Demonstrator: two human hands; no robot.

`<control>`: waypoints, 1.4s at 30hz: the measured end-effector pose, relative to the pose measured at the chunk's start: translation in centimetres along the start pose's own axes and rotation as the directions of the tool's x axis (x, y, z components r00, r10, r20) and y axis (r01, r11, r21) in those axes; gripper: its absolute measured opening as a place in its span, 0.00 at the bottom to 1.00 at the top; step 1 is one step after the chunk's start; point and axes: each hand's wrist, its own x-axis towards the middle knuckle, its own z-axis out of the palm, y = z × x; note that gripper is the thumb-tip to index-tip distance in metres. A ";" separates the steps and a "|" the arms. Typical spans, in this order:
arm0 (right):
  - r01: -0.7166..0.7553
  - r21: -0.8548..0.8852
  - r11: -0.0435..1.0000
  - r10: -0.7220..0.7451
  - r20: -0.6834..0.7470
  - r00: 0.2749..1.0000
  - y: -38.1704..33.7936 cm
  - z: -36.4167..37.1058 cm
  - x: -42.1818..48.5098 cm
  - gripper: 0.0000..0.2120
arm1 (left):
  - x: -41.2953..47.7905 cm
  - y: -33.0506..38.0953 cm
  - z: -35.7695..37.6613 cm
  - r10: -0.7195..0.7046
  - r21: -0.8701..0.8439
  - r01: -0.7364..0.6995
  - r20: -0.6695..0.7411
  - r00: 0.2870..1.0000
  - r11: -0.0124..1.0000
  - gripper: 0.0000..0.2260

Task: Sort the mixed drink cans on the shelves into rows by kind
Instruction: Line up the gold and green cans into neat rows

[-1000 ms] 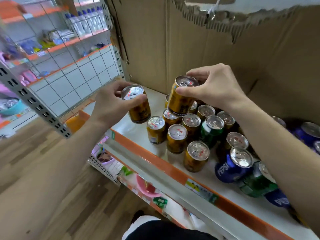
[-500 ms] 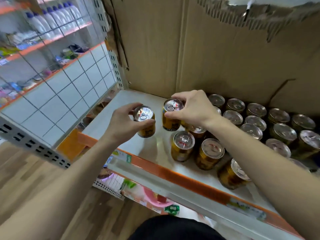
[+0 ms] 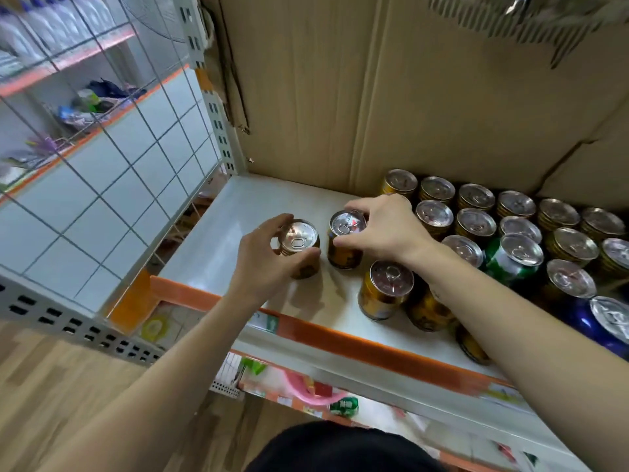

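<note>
As left hand grips 1 gold can, right hand grips 2nd can.

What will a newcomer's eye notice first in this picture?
Two hands over the shelf: the left hand holds a gold can, the right hand pinches the top of a second gold can beside it. To their right stand rows of gold cans, with one green can among them and a blue can nearer the front.
</note>
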 end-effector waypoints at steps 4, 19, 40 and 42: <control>-0.073 0.020 0.997 0.072 0.052 0.996 0.0 -0.2 0.1 0.31 | -1.1 -1.2 1.1 0.010 -0.096 -0.014 -0.036 0.999 0.995 0.31; -0.024 0.050 0.998 0.022 0.023 0.999 0.5 0.9 -1.4 0.21 | -1.9 -3.8 2.0 0.070 -0.094 -0.062 0.081 0.994 0.994 0.30; -0.103 -0.010 0.995 0.096 -0.275 0.957 3.8 -6.7 -13.1 0.24 | -2.8 5.1 3.8 0.397 0.208 -0.396 0.041 0.917 0.894 0.27; -0.153 -0.031 0.988 0.136 -0.303 0.943 4.9 -7.9 -15.0 0.24 | -3.3 7.7 5.4 0.454 0.150 -0.462 0.089 0.887 0.874 0.26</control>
